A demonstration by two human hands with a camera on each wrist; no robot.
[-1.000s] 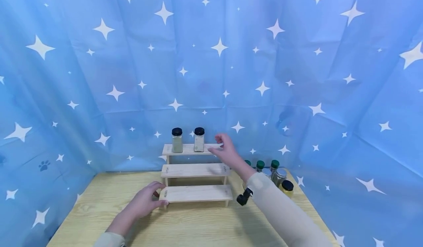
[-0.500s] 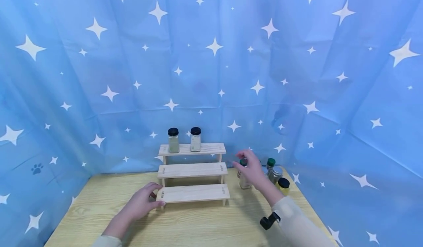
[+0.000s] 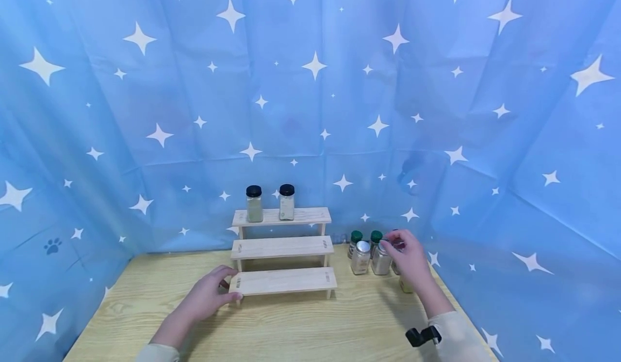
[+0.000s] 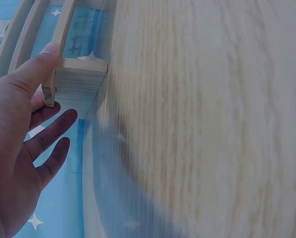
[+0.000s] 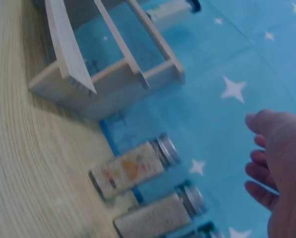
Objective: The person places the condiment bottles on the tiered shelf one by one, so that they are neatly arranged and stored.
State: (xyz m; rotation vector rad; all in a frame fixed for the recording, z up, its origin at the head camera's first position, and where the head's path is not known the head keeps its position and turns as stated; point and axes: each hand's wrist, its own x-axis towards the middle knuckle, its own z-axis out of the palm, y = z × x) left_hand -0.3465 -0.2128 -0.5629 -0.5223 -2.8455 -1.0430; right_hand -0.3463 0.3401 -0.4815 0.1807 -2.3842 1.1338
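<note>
A three-step wooden spice rack [image 3: 283, 281] stands on the table, and my left hand [image 3: 208, 294] grips the left end of its lowest step. The thumb [image 4: 38, 67] lies on that plank's edge, with the index finger behind it and the other fingers spread loosely. Two spice jars with black lids, one greenish [image 3: 254, 210] and one pale [image 3: 287, 209], stand upright on the top step. At the right, my right hand [image 3: 411, 259] hovers by a cluster of jars, fingers slightly bent and holding nothing. Nearest it is a silver-lidded jar [image 3: 381, 264], with another silver-lidded jar [image 5: 128, 168] beside it.
Green-lidded jars [image 3: 356, 237] stand behind the silver-lidded ones. A yellowish jar [image 3: 406, 285] is partly hidden under my right hand. A blue star-print curtain [image 3: 310, 109] hangs behind the wooden table [image 3: 271, 329], whose right edge runs close by the jars.
My right hand has moved right and down from the top step's right end to the jar cluster, uncovering the silver-lidded jars. The left hand has stayed on the rack.
</note>
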